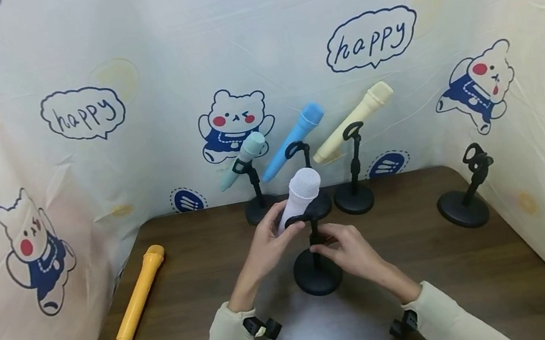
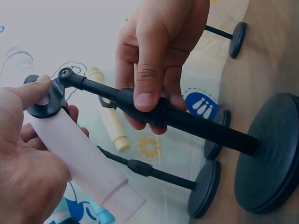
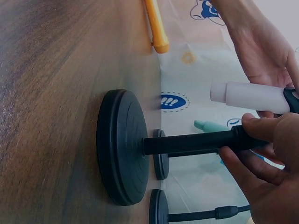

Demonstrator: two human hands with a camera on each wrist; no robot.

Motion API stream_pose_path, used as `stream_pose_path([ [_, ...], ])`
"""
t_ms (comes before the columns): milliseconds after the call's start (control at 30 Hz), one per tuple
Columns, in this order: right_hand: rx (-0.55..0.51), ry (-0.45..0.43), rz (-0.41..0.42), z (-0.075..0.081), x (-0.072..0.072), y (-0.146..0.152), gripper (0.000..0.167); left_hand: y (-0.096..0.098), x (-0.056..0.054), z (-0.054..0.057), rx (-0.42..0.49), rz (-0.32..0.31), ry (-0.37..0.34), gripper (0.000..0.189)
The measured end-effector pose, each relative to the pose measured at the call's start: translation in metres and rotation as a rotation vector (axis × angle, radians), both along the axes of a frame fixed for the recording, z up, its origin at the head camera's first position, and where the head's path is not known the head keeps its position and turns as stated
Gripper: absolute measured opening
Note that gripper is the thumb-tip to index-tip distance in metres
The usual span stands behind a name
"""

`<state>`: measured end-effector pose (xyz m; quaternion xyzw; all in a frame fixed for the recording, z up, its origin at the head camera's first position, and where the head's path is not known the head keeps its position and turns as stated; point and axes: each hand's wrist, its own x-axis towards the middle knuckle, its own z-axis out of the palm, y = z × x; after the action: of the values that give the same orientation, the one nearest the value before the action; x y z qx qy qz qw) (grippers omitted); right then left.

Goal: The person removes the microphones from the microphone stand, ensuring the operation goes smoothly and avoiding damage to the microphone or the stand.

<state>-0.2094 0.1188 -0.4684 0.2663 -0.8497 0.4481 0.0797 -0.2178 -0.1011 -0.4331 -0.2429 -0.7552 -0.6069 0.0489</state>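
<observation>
A white toy microphone (image 1: 302, 188) sits tilted in the clip of a black microphone stand (image 1: 318, 273) in the middle of the table. My left hand (image 1: 266, 247) grips the microphone's body; in the left wrist view the thumb lies on the black clip (image 2: 49, 105). Around the collar of the stand's pole, the fingers and thumb of my right hand (image 1: 348, 250) are pinched. The stand's round base (image 3: 124, 147) rests on the wood. Under the clip, the microphone's lower end (image 2: 124, 200) sticks out.
Behind stand three stands bearing a teal microphone (image 1: 249, 147), a blue microphone (image 1: 294, 139) and a cream microphone (image 1: 353, 120). A stand without a microphone (image 1: 465, 207) is at the right. An orange microphone (image 1: 139, 297) lies on the table's left side. Printed cloth (image 1: 228, 33) surrounds the table.
</observation>
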Motion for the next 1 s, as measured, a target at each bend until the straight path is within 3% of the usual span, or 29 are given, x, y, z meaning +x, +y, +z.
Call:
stream_pose_path([
  [600, -0.006, -0.025, -0.014, 0.000, 0.000, 0.001, 0.027, 0.007, 0.000, -0.015, 0.194, -0.055, -0.139, 0.055],
  [1000, -0.004, -0.007, -0.048, -0.002, 0.000, -0.001, 0.029, 0.021, -0.003, -0.031, 0.475, -0.129, -0.215, 0.058],
])
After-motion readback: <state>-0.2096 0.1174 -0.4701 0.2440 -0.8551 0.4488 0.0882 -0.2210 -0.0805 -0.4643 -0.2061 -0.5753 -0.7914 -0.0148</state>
